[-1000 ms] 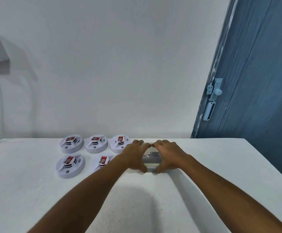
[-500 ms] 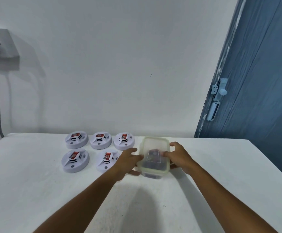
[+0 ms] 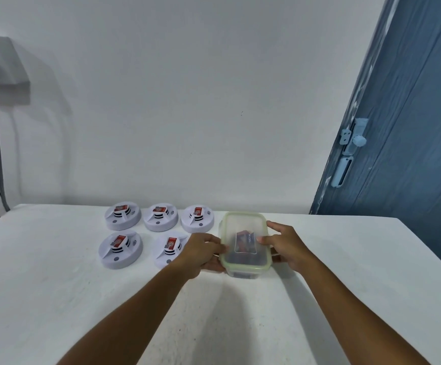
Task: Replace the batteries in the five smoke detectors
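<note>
Both hands are closed on the clear rectangular plastic box with a pale green lid rim (image 3: 244, 241): the left hand (image 3: 203, 252) grips its left long side with curled fingers, and the right hand (image 3: 286, 245) holds its right side, thumb laid over the lid. The box sits on the white desk (image 3: 56, 299), just right of five round white plastic smoke detectors (image 3: 161, 233) set in two rows. It is judged light and stiff, but smooth and a little slippery; a hold at the lid rim or corners would suit prising it open. Dark rectangular shapes inside are taken to be batteries, though they are blurred through the lid and cannot be counted. The nearest detector is partly covered by the left wrist.
</note>
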The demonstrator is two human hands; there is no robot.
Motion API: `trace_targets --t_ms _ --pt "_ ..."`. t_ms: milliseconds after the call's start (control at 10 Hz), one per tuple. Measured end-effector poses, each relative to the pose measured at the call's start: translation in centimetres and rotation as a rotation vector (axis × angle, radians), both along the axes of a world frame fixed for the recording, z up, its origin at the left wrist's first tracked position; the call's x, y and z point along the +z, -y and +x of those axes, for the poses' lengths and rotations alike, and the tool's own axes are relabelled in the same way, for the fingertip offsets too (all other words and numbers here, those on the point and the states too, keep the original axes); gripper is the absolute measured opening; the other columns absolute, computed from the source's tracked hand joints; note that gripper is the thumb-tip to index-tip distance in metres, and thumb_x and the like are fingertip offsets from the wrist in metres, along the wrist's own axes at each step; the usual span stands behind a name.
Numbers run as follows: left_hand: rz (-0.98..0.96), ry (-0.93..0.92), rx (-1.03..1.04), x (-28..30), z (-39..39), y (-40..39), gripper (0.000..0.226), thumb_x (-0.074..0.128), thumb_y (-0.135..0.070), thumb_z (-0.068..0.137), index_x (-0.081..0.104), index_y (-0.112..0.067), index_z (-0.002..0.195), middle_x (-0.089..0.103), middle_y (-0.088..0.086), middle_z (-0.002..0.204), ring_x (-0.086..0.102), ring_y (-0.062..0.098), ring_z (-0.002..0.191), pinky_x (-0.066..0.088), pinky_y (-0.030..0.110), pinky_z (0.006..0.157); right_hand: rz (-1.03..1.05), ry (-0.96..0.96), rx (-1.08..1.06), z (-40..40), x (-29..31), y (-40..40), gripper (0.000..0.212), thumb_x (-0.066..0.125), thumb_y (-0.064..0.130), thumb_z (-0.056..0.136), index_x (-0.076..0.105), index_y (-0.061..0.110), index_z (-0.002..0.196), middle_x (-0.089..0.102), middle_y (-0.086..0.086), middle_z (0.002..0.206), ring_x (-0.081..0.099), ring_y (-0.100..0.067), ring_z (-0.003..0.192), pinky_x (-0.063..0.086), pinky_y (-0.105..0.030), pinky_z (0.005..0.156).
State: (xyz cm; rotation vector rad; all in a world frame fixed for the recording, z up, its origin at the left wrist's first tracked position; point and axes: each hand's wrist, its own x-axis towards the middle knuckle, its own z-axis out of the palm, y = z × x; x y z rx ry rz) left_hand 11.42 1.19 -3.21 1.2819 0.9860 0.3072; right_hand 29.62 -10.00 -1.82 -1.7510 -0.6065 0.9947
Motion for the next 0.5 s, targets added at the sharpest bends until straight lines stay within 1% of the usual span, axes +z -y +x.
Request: trace_targets --t_ms 100,200,300,400,500 --pt "0.000 0.021 0.056 0.0 0.8 -0.4 0.030 0.069 -0.003 0.084 0.059 0.007 0.110 0.068 0.029 0.103 0.069 0.038 0.073 0.061 0.043 0.064 0.008 -0.038 -0.036 0.6 0.0 -1.1 0.057 0.067 0.003 0.084 0.054 0.026 0.134 0.072 -0.007 0.088 0.066 -0.026 0.072 0.055 -0.034 0.065" --pt "0.006 0.014 0.103 0.4 1.4 -0.4 0.023 0.067 -0.003 0.087 0.061 0.002 0.108 0.068 0.028 0.105 0.067 0.034 0.067 0.061 0.040 0.062 0.022 -0.087 -0.074 1.2 -0.2 -2.2 0.061 0.068 0.002 0.083 0.053 0.025 0.137 0.072 -0.007 0.094 0.066 -0.023 0.071 0.053 -0.031 0.062" --pt "-0.014 0.030 0.137 0.6 1.7 -0.2 0.017 0.065 -0.004 0.088 0.062 -0.002 0.104 0.068 0.027 0.106 0.068 0.033 0.070 0.061 0.039 0.064 0.043 -0.093 -0.093 1.6 -0.4 -2.7 0.063 0.069 0.003 0.081 0.051 0.024 0.138 0.071 -0.007 0.103 0.067 -0.023 0.077 0.053 -0.031 0.064" --pt "-0.037 0.033 0.154 0.9 1.6 0.3 0.014 0.065 -0.007 0.089 0.063 -0.005 0.103 0.069 0.023 0.106 0.069 0.033 0.076 0.061 0.037 0.065 0.035 -0.072 -0.092 1.5 -1.1 -2.8 0.063 0.071 0.006 0.081 0.050 0.024 0.138 0.068 -0.007 0.114 0.068 -0.026 0.089 0.053 -0.030 0.063" --pt "0.075 -0.013 0.185 0.7 1.8 1.3 0.018 0.068 -0.015 0.089 0.065 -0.003 0.102 0.071 0.018 0.102 0.071 0.029 0.078 0.061 0.038 0.067 0.015 0.080 -0.121 1.5 -1.6 -3.0 0.059 0.074 0.015 0.079 0.054 0.022 0.134 0.064 -0.007 0.124 0.066 -0.028 0.101 0.058 -0.036 0.073"
